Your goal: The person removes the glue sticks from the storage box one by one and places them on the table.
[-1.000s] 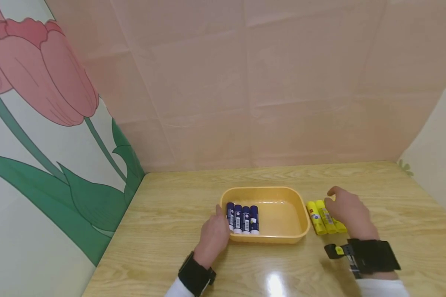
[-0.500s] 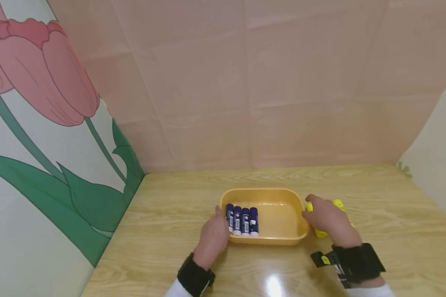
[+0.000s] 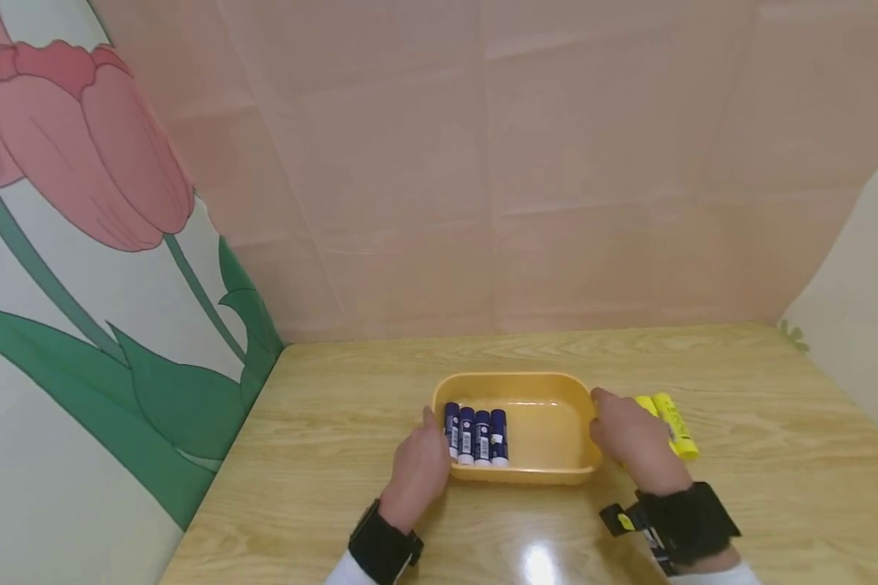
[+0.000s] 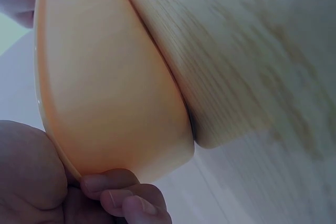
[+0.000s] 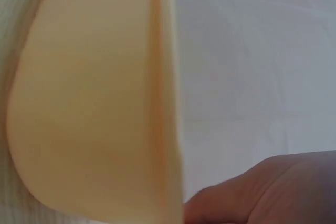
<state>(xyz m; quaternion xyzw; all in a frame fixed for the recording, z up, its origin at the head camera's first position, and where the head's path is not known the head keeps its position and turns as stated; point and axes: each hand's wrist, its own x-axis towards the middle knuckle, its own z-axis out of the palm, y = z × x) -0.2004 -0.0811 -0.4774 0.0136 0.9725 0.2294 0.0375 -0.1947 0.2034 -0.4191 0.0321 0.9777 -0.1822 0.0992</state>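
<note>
An orange-yellow plastic tray [image 3: 556,474] stands on the table, with several dark blue glue sticks [image 3: 481,439] lined up in its left part. My left hand [image 3: 420,457] grips the tray's left end; the left wrist view shows fingers [image 4: 123,195] curled against the outer wall, with the thumb side at the rim. At the opposite end, my right hand [image 3: 638,439] holds the right rim, its thumb [image 5: 220,200] by the edge in the right wrist view, its other fingers hidden. Yellow glue sticks [image 3: 676,426] lie right of the tray, partly covered by the right hand.
The wood-grain table [image 3: 322,455] reaches back to a pinkish-beige sheet [image 3: 483,203]. A wall with painted tulips [image 3: 88,146] bounds the left side, and a pale wall [image 3: 863,309] the right.
My right hand has moved left from over the yellow glue sticks to the tray's right rim, uncovering the rightmost yellow stick. My left hand has stayed on the tray's left end.
</note>
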